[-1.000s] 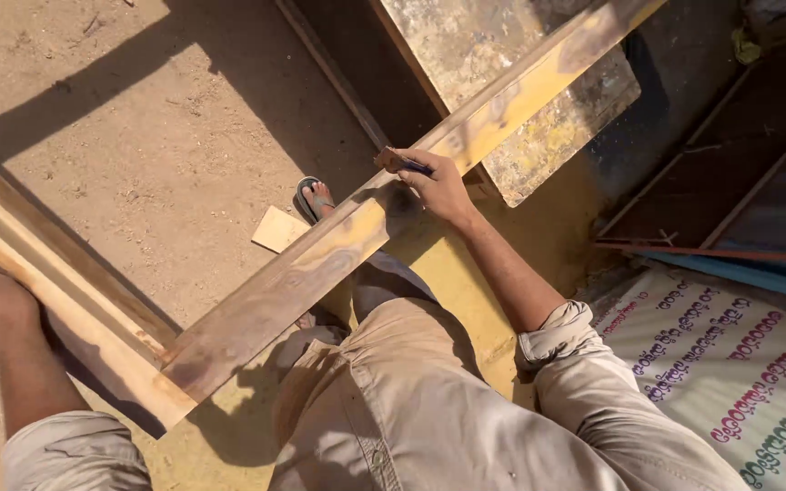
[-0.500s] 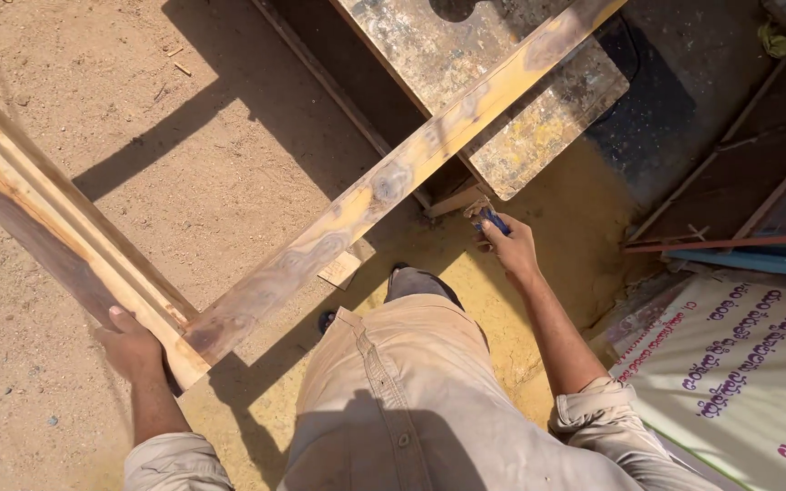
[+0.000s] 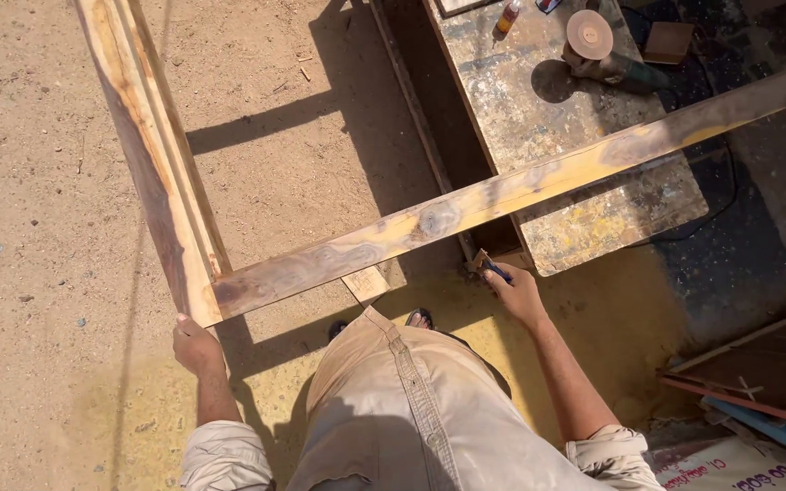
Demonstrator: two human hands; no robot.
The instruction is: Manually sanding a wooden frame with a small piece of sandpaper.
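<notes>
Left hand point(image 3: 195, 344) down at 8 o'clock, fingers curled under the joined corner of the wooden frame point(image 3: 229, 295), gripping it from below. From that corner, one moulded frame member point(image 3: 143, 145) running up toward 11 o'clock, edge-on and tilted over the sandy ground point(image 3: 38, 227); the other, a long streaked plank point(image 3: 502, 191), stretching across toward 2 o'clock, passing above the desk point(image 3: 593, 227).

Right hand point(image 3: 516, 293) just right of centre, below the plank and not touching it, fingers closed around a small tool with a blue handle point(image 3: 493, 268); its working end pale, too small to name.

At 1 o'clock on the stained, paint-flecked desk: an angle grinder point(image 3: 604, 53) with its round disc point(image 3: 589, 34) facing up, a small brown block point(image 3: 668, 40) just beside it, a little bottle point(image 3: 508, 16) near the top edge. A small offcut of wood point(image 3: 366, 284) lying on the ground under the plank, close to the sandalled foot point(image 3: 418, 318). Beige shirt point(image 3: 411, 409) filling 6 o'clock. Yellow sawdust point(image 3: 611, 318) spread around the desk's foot. Boards and a printed sheet point(image 3: 739, 464) at 4 o'clock.
</notes>
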